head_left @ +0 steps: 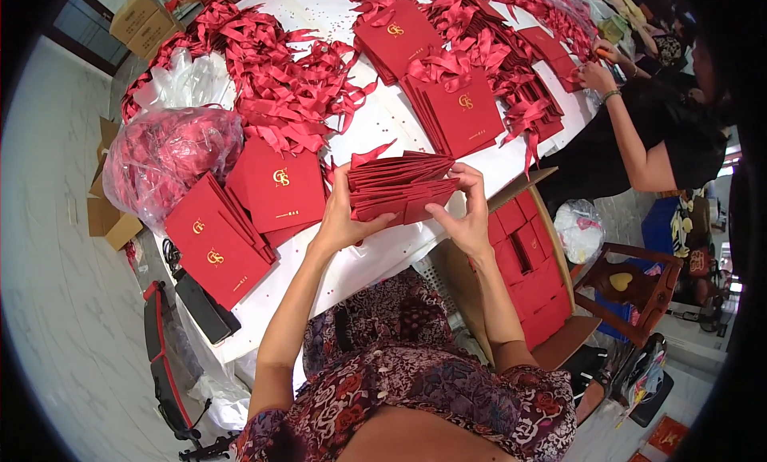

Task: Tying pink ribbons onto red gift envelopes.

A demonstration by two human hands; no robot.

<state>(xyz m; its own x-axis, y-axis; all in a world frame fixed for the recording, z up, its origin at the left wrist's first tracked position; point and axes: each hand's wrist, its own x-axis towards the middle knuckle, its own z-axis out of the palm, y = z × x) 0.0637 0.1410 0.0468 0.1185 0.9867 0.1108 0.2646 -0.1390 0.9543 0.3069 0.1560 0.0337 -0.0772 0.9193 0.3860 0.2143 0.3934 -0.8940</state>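
Between my two hands I hold a thick stack of folded red paper gift bags [403, 186], edges facing up, just above the table's near edge. My left hand [345, 214] grips the stack's left end, with the thumb along its near side. On the right end, my right hand [465, 210] closes round it, its thumb pressed to the front. Left of my left hand lie flat red bags with gold print [280, 182], and more bags [220, 242] overlap nearer the corner. Beyond the stack, several ribboned red bags [459, 115] lie in a pile.
A heap of red ribbons [284, 79] covers the far left of the white table [363, 258]. Beside it sits a clear plastic bag of red material [172, 154]. An open carton [563, 262] of red bags stands at my right. Another person's hand [598, 77] works at the far right.
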